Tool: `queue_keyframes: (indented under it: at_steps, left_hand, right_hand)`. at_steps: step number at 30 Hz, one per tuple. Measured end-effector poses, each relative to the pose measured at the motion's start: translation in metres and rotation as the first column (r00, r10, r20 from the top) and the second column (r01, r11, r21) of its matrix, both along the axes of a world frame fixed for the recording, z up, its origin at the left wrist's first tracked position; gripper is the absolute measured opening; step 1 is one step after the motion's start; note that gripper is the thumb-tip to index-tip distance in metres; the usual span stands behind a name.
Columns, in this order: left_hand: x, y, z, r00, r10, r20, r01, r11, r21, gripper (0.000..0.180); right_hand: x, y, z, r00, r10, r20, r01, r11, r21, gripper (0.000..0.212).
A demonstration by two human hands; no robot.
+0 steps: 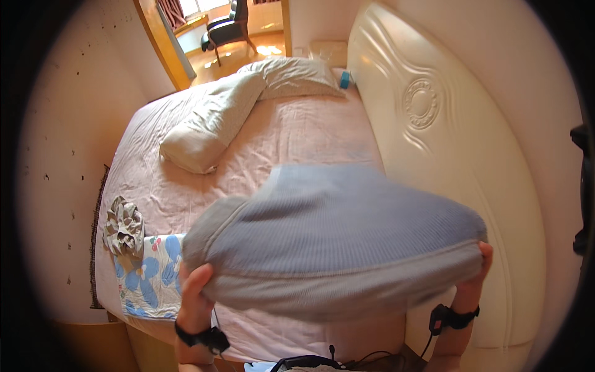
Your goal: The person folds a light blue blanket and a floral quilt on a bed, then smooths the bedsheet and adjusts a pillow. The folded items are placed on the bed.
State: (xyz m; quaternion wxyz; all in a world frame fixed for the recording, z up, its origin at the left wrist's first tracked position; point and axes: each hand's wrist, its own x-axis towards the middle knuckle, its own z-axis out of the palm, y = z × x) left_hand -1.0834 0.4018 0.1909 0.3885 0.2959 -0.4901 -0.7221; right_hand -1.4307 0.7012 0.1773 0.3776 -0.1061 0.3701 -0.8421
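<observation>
In the head view, a broad, pale blue-grey piece of ribbed fabric with a plain grey border [347, 223] was held up over the near part of the bed, its bulk spread between the two hands and its outline slightly blurred. The left hand [196, 297] gripped its lower left corner, with the thumb laid across the near face of the grey border and the other fingers hidden behind the cloth. The right hand [482, 263] was closed around the far right end of the same piece, pinching its edge; most of those fingers were covered by the fabric. A black strap with a small box sat on each wrist.

Beneath and beyond the cloth stretched a wide bed with a wrinkled pale pink sheet [310, 127]. On its far part lay two long, plump, pale beige pillows, one [214, 127] slanting toward the middle of the mattress and the other [297, 77] behind it, near the headboard, the two touching. A small blue object [344, 79] stood just beside the second pillow. A folded white cloth with large blue flowers [145, 282] lay near the left hand, with a crumpled grey-beige cloth [124, 226] at its upper left corner. The glossy cream headboard [446, 161], moulded with an oval ring, rose along the right side. Through a wooden doorway at the top stood a dark chair with wooden legs [228, 31].
</observation>
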Motion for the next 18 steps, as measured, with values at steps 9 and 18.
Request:
queue_keyframes:
  at_steps: [9, 18]
  left_hand:
    - [0.055, 0.044, 0.092, 0.959, 0.120, -0.258, -0.091, 0.988, 0.121, 0.058]
    - [-0.035, -0.082, 0.018, 0.999, 0.019, -0.037, -0.007, 0.954, 0.299, 0.033]
  right_hand:
    - [0.099, 0.001, 0.116, 0.801, -0.467, -0.375, 0.486, 0.873, -0.049, 0.036]
    - [-0.037, -0.137, 0.062, 0.998, -0.010, 0.060, 0.006, 0.998, 0.055, 0.020]
